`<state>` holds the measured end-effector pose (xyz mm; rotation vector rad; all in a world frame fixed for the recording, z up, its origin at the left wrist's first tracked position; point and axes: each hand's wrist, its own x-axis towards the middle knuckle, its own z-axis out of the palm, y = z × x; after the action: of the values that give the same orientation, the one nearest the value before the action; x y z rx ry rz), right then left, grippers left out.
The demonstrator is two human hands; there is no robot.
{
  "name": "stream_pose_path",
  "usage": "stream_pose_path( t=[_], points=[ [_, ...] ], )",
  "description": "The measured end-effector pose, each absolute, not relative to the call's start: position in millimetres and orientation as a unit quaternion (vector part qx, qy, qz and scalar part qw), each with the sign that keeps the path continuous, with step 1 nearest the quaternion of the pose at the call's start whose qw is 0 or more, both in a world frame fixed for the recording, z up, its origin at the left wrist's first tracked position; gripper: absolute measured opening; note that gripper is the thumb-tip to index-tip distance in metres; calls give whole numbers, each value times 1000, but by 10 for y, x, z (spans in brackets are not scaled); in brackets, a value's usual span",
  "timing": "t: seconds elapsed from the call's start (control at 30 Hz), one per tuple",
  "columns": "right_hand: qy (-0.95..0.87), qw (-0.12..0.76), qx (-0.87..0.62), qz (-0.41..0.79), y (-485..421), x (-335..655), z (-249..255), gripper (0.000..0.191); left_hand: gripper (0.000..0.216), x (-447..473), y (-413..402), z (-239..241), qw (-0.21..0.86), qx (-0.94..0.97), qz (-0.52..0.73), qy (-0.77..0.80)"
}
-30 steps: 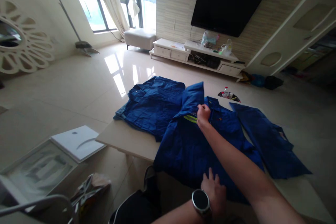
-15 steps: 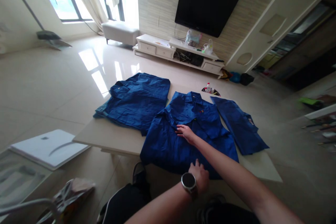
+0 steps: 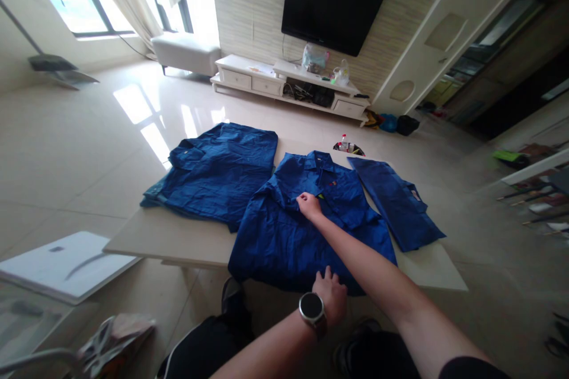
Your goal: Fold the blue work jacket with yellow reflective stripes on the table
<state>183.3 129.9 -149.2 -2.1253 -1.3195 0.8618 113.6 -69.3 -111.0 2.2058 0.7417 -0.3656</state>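
A blue work shirt (image 3: pixel 284 237) lies spread on the low beige table (image 3: pixel 178 240) in front of me, collar away from me. My right hand (image 3: pixel 309 205) rests on its chest with fingers curled, pinching the fabric near a small yellow-green strip. At the shirt's near hem my left hand (image 3: pixel 331 295), with a watch on the wrist, presses flat on the cloth. A folded blue shirt (image 3: pixel 217 172) lies to the left, and a folded blue garment (image 3: pixel 395 204) to the right.
A TV hangs over a white cabinet (image 3: pixel 288 80) at the far wall. A white board (image 3: pixel 66 263) leans at the lower left beside a crumpled bag (image 3: pixel 111 337). A small bin with a bottle (image 3: pixel 348 147) stands past the table. The tiled floor around is shiny.
The raised sleeve that my right hand held up a second ago now lies folded flat on the shirt. My right hand has slid a little up the chest and curled. The camera has turned right.
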Motion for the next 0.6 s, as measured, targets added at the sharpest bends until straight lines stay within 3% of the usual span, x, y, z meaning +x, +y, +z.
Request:
stream_pose_path(
  t=[0.2,0.4,0.6],
  points=[
    [-489,196,-839,136,1615,2445,-1381,35,62,1150,-665,-1090,371,868,-165,286],
    [-552,97,-815,148,2065,2630,-1436,40,60,1188,-611,-1125,397,858,-149,290],
    [-575,103,-806,97,2166,2557,-1402,41,56,1176,-567,-1127,412,847,-158,295]
  ],
)
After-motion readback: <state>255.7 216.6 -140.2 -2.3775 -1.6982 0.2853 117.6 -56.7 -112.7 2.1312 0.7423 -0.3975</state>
